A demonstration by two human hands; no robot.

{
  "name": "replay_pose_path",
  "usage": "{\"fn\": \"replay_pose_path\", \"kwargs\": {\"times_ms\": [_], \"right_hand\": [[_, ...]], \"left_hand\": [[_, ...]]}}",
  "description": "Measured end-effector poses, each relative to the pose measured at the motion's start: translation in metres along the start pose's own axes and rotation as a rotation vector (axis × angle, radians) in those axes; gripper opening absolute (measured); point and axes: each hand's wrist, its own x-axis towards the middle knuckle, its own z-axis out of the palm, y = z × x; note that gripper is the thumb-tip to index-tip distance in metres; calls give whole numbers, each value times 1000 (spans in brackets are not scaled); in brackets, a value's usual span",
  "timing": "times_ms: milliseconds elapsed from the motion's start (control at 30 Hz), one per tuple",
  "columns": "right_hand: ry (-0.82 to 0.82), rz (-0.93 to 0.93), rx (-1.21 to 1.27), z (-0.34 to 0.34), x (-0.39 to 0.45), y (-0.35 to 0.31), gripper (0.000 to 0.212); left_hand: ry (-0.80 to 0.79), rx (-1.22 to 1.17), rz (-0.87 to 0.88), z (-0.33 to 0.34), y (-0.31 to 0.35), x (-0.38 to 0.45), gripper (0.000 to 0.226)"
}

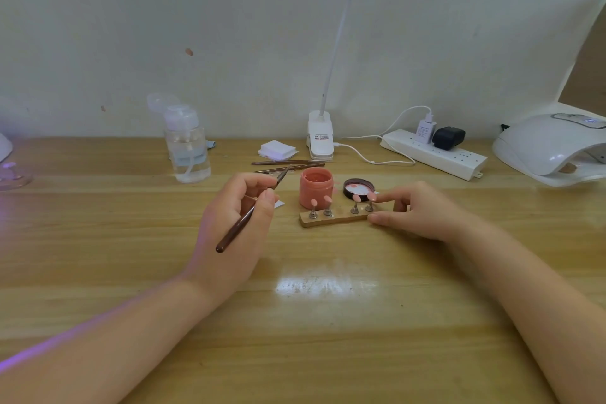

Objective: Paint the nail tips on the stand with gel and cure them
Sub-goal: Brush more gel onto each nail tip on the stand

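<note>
A small wooden stand [339,218] lies on the table's middle, carrying several pink nail tips [314,202] on metal pegs. My right hand [418,211] pinches the stand's right end between thumb and fingers. My left hand [237,223] holds a brown gel brush [249,213] like a pen, its tip pointing up and right, left of the open pink gel jar [315,187]. The jar's dark lid [359,188] lies upturned behind the stand. A white curing lamp [551,149] sits at the far right.
A clear pump bottle [188,147] stands back left. Two spare brushes [288,165], a stack of white wipes [277,149], a clip lamp base [320,138] and a power strip [433,154] with plugs line the back. A purple glow shows at the left edge.
</note>
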Motion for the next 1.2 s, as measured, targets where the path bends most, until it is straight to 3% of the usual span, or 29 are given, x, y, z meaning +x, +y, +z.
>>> {"fn": "replay_pose_path", "kwargs": {"times_ms": [200,433,633,1000,1133,1200], "right_hand": [[80,-72,124,5,1,2,21],[190,-152,201,3,-3,-4,25],[211,-239,235,5,-4,-13,17],[80,-210,185,13,2,-12,16],[108,-152,88,16,0,-12,41],[163,-109,84,15,-6,-11,43]], "left_hand": [[-2,8,0,0,1,0,15],[7,21,3,-2,0,0,17],[3,25,6,-1,-1,0,16],[-14,14,8,-1,-1,0,15],[-18,19,4,-2,-2,-1,14],[-17,19,6,-2,-2,0,14]]}}
